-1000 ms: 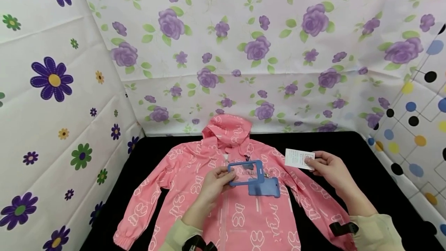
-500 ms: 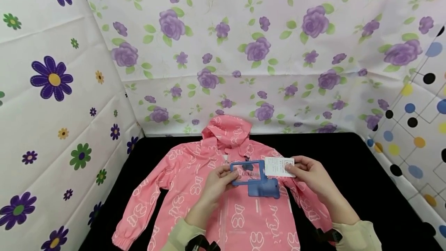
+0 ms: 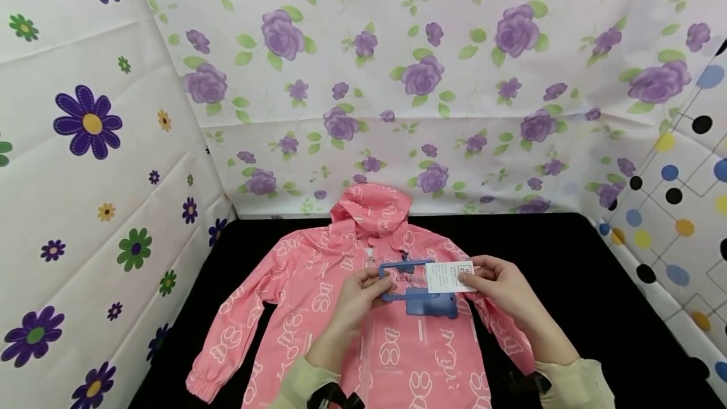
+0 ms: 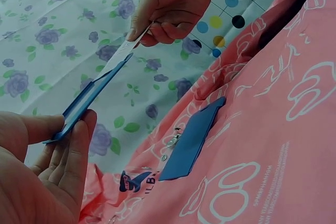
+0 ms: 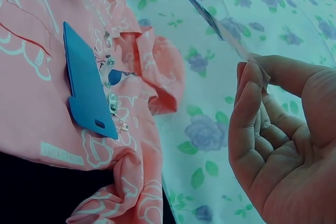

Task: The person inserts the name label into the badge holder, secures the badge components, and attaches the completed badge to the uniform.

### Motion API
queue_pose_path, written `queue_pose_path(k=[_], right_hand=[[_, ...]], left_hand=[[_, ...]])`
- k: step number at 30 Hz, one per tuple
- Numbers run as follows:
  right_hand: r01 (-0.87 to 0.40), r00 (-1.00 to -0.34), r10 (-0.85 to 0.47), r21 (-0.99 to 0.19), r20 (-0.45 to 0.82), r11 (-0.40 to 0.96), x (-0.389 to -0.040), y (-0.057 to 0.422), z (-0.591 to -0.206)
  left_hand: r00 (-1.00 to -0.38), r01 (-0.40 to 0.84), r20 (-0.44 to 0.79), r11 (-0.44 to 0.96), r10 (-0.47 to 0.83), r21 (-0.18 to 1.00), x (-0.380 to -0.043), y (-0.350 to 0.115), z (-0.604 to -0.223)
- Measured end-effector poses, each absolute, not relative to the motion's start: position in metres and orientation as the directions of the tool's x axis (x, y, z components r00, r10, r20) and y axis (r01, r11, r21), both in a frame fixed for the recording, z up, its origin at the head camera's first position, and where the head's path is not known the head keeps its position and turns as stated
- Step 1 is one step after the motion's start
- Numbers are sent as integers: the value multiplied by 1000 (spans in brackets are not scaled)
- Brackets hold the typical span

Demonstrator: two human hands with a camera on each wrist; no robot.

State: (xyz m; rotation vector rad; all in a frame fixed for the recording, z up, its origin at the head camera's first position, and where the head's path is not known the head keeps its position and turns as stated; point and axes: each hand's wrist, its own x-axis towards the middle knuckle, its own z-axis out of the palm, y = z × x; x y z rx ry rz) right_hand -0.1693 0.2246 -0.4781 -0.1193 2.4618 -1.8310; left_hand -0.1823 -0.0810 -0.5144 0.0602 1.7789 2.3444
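My left hand pinches the left end of a blue rectangular badge-holder frame, fingers behind and thumb in front. A white printed card is held at its right end between my right hand's thumb and fingers. The card overlaps the frame's right end in the head view. Seen from the left wrist, the card's near edge lies along the far end of the frame, nearly in line with it. Below both hands, a flat blue cover panel rests on a pink hooded jacket.
The jacket, with white bear outlines, lies spread on a black tabletop. Small metal clip parts sit beside the panel. Flower-printed cloth walls the back, daisy cloth the left, and dotted cloth the right.
My right hand has brought the card leftward and slightly down, from apart to overlapping the frame's right end. My left hand has shifted slightly right with the frame. The panel stays on the jacket.
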Motion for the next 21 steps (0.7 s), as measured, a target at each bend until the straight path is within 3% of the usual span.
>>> queue_pose_path(k=[21], right_hand=[[-24,-996,-84,-932,-7,361,-171,203,-483]], left_hand=[[-980,-139,-96,-260,172,955,-180,-79,-512]])
